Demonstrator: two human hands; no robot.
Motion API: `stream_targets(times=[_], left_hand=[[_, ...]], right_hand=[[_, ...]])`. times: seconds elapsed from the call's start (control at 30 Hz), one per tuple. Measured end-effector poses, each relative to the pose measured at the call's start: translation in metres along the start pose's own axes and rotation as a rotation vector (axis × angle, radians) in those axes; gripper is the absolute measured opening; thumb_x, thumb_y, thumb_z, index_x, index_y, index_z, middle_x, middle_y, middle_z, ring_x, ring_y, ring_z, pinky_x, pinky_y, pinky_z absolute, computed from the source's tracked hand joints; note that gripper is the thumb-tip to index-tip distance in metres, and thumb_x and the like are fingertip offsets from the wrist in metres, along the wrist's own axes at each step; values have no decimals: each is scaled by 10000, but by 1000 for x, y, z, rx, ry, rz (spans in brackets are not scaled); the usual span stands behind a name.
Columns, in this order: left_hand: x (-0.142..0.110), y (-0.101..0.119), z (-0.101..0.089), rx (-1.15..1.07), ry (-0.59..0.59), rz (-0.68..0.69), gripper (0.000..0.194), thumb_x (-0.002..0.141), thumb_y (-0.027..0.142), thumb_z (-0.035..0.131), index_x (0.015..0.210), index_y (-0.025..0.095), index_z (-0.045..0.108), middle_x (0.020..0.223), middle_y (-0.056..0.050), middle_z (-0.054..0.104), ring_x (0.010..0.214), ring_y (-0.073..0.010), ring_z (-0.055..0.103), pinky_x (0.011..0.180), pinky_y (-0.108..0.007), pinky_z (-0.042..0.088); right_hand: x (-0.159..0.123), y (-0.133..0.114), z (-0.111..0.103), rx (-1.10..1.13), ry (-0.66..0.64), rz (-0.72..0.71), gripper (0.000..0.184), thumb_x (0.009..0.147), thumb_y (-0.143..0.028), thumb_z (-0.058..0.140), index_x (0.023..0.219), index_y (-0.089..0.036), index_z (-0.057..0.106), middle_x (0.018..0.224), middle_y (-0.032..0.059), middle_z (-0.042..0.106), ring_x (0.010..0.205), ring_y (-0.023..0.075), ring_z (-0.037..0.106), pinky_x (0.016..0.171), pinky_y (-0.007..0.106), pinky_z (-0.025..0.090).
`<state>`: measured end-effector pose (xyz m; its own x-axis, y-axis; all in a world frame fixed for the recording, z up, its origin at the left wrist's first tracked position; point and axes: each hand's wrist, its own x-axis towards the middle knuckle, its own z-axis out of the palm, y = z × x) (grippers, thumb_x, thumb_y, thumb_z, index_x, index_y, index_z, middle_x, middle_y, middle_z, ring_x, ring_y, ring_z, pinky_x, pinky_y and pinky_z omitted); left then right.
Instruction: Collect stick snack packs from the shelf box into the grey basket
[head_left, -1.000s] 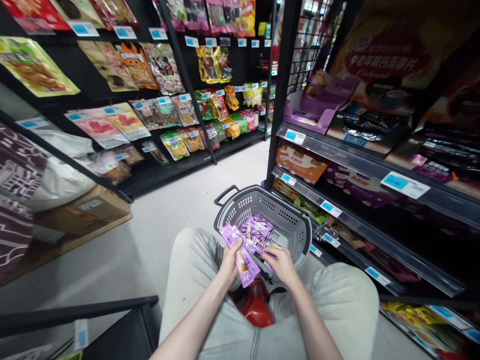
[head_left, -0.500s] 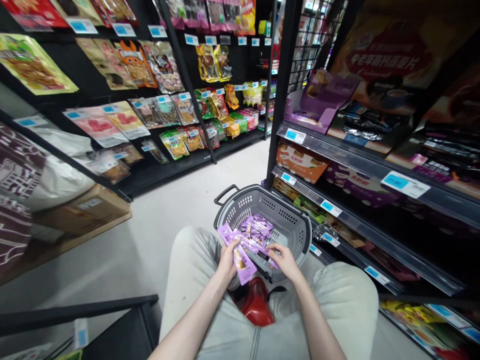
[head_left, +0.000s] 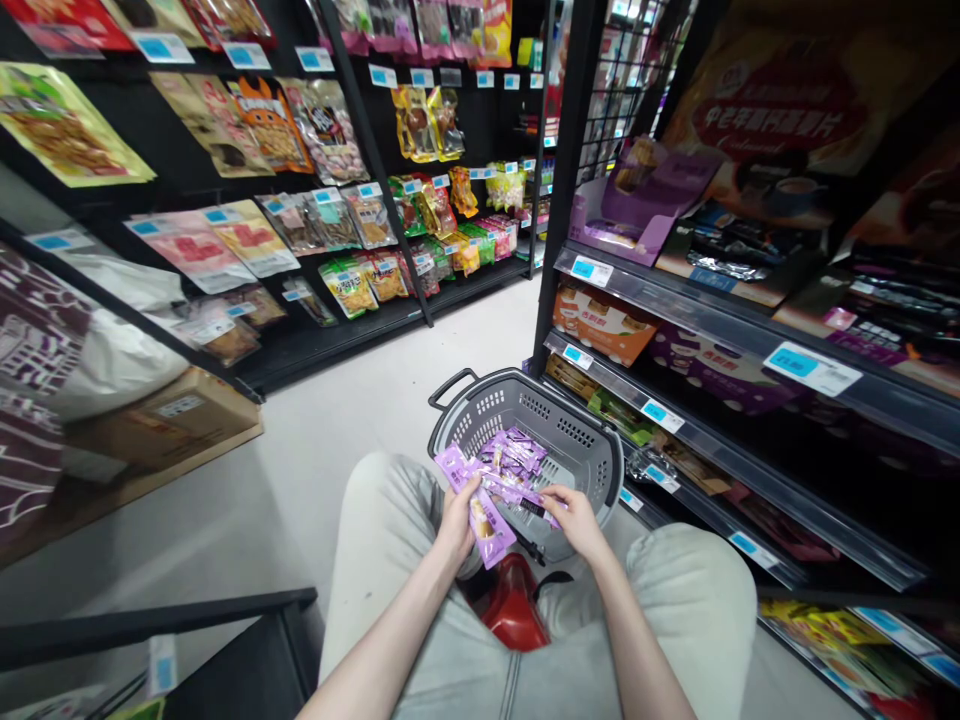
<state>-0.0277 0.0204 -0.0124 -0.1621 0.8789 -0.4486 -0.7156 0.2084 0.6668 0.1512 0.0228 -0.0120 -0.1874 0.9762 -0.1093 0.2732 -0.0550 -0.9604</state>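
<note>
I am crouched over a grey plastic basket (head_left: 581, 440) on the shop floor. My left hand (head_left: 455, 525) is closed round a fan of purple snack packets (head_left: 484, 510) held above the basket's near rim. My right hand (head_left: 576, 518) pinches the far end of one purple packet in that bunch. More purple packets (head_left: 517, 452) lie loose inside the basket. A red object (head_left: 514, 605) sits between my knees, partly hidden by my arms.
Black shelves with boxed goods and blue price tags (head_left: 810, 368) run along the right. Hanging snack bags (head_left: 352, 285) fill the racks at left and back. A cardboard box (head_left: 176, 415) lies on the left floor shelf. Pale floor (head_left: 360, 385) stretches ahead.
My right hand has drawn slightly up and back along the packets, shifting from flat over them to a pinch on one. The left hand and the basket stay put.
</note>
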Motion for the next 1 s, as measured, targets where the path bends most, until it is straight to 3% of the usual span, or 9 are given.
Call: stream_targets(times=[0.13,0.27,0.4,0.53,0.8,1.0], left_hand=[[0,-2,-1,45,9,33,287,594,268,660,827,146,545,659,-6,621,518,-122,580,564,-268,484],[-1,-11,-2,229,21,160,328,565,275,677,833,123,563,714,-30,630,595,-136,588,634,-269,459],[-8,-20,1,412,-1,189,336,531,275,692,800,110,575,724,-43,636,621,-148,580,628,-257,444],[-13,-22,5,373,-43,130,325,552,300,674,797,116,567,710,-39,635,595,-149,576,607,-268,450],[-14,-20,5,324,-70,81,293,554,297,673,757,111,572,648,-27,613,538,-137,553,560,-263,457],[-16,-19,4,505,-56,212,253,565,293,666,732,111,610,617,-18,609,577,-142,542,595,-239,442]], right_hand=[[-3,-5,0,-213,-44,-68,201,755,-295,437,752,-174,597,707,19,619,679,150,556,652,261,413],[-8,-9,16,-367,-22,-149,176,747,-289,471,867,-206,571,810,23,624,751,160,564,698,272,412],[-10,-11,39,-450,103,-168,209,766,-281,450,936,-192,532,826,52,611,776,180,567,707,296,425],[-12,-13,48,-507,213,-189,260,806,-265,374,1027,-184,484,937,90,578,823,183,562,710,295,435],[-12,-19,51,-675,229,-216,256,832,-249,315,1014,-196,486,954,84,561,772,173,565,651,262,423],[-14,-19,53,-875,268,-220,258,843,-251,284,937,-180,513,886,92,561,628,147,551,552,242,376]])
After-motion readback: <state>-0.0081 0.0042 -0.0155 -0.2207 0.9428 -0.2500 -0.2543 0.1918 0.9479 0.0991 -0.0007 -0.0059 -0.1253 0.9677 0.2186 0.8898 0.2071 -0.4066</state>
